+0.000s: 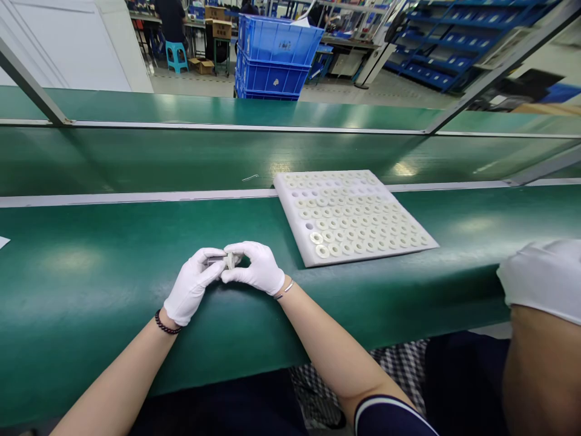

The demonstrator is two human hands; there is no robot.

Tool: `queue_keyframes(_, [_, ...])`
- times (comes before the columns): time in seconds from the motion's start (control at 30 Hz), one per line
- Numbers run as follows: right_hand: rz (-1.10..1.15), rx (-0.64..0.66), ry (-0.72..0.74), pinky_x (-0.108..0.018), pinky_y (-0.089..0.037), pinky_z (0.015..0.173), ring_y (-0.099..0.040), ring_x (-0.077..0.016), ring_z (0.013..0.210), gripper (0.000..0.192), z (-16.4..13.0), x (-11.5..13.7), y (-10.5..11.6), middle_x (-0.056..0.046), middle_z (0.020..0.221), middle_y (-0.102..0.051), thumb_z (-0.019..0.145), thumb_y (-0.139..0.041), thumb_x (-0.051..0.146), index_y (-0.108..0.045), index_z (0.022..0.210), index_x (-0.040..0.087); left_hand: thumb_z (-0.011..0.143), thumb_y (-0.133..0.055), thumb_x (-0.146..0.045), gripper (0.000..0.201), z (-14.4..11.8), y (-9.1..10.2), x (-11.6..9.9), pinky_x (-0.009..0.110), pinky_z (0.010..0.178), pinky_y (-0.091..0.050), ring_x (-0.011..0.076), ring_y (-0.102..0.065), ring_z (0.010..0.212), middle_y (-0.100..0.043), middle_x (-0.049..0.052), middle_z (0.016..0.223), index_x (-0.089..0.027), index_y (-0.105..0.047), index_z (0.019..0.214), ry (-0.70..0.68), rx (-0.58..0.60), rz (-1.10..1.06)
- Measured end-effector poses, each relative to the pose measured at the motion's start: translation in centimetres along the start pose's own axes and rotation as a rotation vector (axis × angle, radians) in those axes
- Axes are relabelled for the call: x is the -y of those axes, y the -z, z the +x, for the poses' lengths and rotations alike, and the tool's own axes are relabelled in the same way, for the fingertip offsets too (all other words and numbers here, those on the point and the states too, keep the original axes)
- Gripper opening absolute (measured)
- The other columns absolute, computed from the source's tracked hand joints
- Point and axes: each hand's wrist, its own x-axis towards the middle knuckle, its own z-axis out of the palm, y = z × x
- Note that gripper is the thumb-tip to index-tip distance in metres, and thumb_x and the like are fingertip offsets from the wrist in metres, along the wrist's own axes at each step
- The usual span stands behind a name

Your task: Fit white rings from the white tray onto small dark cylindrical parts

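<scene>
Both my hands wear white gloves and meet above the green work surface [113,254]. My left hand [193,284] is closed around a small part with a grey metal-looking shaft [215,260]. Thumb and fingers of my right hand [256,268] pinch a pale round disc [230,260] at the right end of that shaft. My fingers partly hide both pieces. To the right of my hands lies a white foam tray [299,245] with rows of pale ring-shaped parts [322,251]. One hole near its left edge shows dark, with no ring in it.
At the right edge a co-worker's gloved hand [544,278] rests over the work surface. A pale strip [136,198] runs behind the tray, and metal frame bars [499,66] slant down to the bench. Stacked blue crates [276,54] stand beyond.
</scene>
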Motion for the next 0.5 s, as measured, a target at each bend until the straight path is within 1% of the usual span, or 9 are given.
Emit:
queue_keyframes(0.1, [-0.032, 0.092, 0.024, -0.025, -0.049, 0.066, -0.061, -0.0125, 0.061, 0.043, 0.1, 0.4, -0.3, 0.002, 0.068, -0.069, 0.065, -0.077, 0.059, -0.07, 0.082, 0.021, 0.084, -0.064, -0.041, 0.021, 0.0, -0.1, 0.5, 0.023, 0.066, -0.048, 0.0119, -0.058, 0.07, -0.064, -0.002, 0.079, -0.021, -0.061, 0.086, -0.011, -0.043, 0.012])
queue_keyframes(0.17, [-0.019, 0.133, -0.005, -0.025, -0.049, 0.066, -0.061, -0.0123, 0.062, 0.042, 0.1, 0.5, -0.5, 0.002, 0.07, -0.069, 0.065, -0.077, 0.058, -0.07, 0.082, 0.021, 0.087, -0.06, -0.042, 0.025, 0.1, -0.1, 0.7, 0.022, 0.059, -0.045, 0.0106, -0.051, 0.061, -0.059, -0.003, 0.07, -0.019, -0.058, 0.078, -0.012, -0.071, 0.039])
queue_keyframes(0.33, [0.032, 0.063, -0.078, -0.028, -0.054, 0.075, -0.066, -0.0153, 0.072, 0.049, -0.5, -0.2, -0.6, -0.003, 0.085, -0.072, 0.066, -0.078, 0.056, -0.07, 0.097, 0.019, 0.092, -0.049, -0.047, 0.033, 0.4, 0.0, 0.5, 0.025, 0.055, -0.044, 0.0124, -0.054, 0.06, -0.062, 0.001, 0.075, -0.018, -0.062, 0.083, 0.033, -0.104, 0.012])
queue_keyframes(0.43, [0.055, 0.055, -0.125, -0.029, -0.055, 0.076, -0.067, -0.016, 0.074, 0.052, -0.6, -0.6, -0.4, -0.003, 0.087, -0.072, 0.066, -0.079, 0.054, -0.069, 0.103, 0.019, 0.093, -0.048, -0.049, 0.036, 0.4, 0.0, 0.4, 0.025, 0.056, -0.044, 0.012, -0.054, 0.058, -0.062, 0.001, 0.073, -0.018, -0.064, 0.082, 0.026, -0.125, -0.047])
queue_keyframes(0.5, [0.074, 0.061, -0.148, -0.029, -0.055, 0.076, -0.067, -0.016, 0.074, 0.051, -0.6, -0.7, -0.3, -0.003, 0.087, -0.072, 0.067, -0.079, 0.053, -0.069, 0.104, 0.019, 0.094, -0.046, -0.049, 0.037, 0.3, 0.1, 0.3, 0.025, 0.057, -0.044, 0.012, -0.054, 0.058, -0.062, 0.001, 0.069, -0.018, -0.064, 0.084, -0.001, -0.12, -0.035])
